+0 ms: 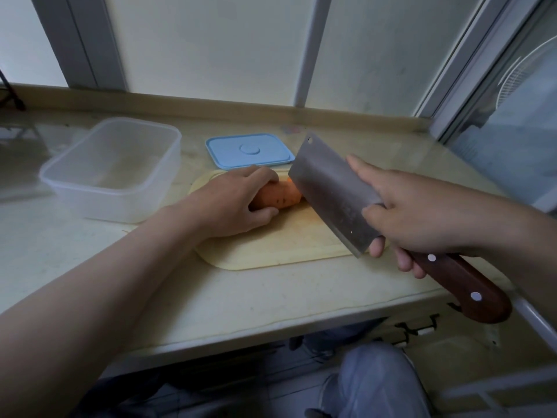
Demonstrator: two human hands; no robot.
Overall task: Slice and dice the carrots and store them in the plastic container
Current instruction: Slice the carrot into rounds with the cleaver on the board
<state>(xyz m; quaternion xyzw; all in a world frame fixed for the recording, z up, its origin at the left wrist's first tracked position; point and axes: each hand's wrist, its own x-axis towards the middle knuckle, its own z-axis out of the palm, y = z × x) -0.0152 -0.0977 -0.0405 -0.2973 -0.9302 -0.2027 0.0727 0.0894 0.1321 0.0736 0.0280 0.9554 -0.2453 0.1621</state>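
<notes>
Centrally, the carrot (280, 196) is lying on its side on the far half of the pale cutting board (286, 245), which is resting flat on the tabletop (271, 300). The left hand (238, 200) is holding the carrot's left portion, with fingers curling over its top and the thumb pressing against its near side. The right hand (422, 212) is gripping the cleaver (328, 185) where the blade meets the riveted wooden handle: the index finger is stretching along the far face of the blade, the thumb is pressing on the near face, and the remaining fingers are wrapping under the handle. The broad blade is tilting over the right part of the board and is hiding the carrot's right end; whether the edge is touching the carrot cannot be told. Left of the board, the translucent plastic container (111, 170) is standing open on the tabletop, near the board. Its blue lid (250, 150) is lying flat just behind the board's far edge. Behind everything, a window frame (310, 52) is rising from the sill.
</notes>
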